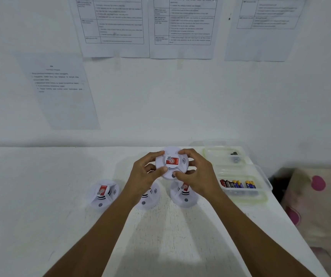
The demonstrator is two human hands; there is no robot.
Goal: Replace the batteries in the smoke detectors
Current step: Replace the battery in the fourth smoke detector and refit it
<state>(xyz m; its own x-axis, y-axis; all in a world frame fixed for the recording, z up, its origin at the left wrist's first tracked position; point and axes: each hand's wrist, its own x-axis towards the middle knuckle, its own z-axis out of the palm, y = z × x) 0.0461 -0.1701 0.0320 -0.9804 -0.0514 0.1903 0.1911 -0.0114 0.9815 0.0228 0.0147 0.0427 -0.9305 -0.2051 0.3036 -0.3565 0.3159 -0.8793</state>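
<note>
I hold a round white smoke detector (171,162) with a red label above the table, face toward me. My left hand (147,172) grips its left rim and my right hand (195,172) grips its right rim, thumbs on the lower front. Three more white smoke detectors rest on the table below: one at the left (103,194), one in the middle (150,196) partly behind my left wrist, one at the right (182,194) partly behind my right hand. A clear plastic container (260,188) to the right holds several batteries (238,184).
A second clear container (220,154) farther back holds a few small dark items. The white table (40,196) meets a white wall with printed paper sheets (64,90). A pink patterned cushion (320,200) lies past the table's right edge.
</note>
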